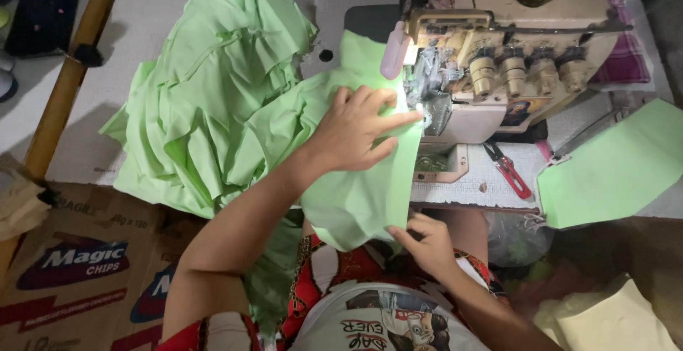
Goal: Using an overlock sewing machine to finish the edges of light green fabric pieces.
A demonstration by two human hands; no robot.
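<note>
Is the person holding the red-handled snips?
No, the snips lie on the table beside the sewing machine, while the left hand and right hand are both on green cloth.

snips: red-handled thread snips [509,171] lying on the table
box: printed cardboard box [75,265] sitting lower left
pole: bamboo pole [65,84] leaning nearby

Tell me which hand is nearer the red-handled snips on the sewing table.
Right. The right hand pinches the green cloth's lower edge, just below-left of the snips. The left hand lies flat on the cloth by the needle, farther left.
</note>
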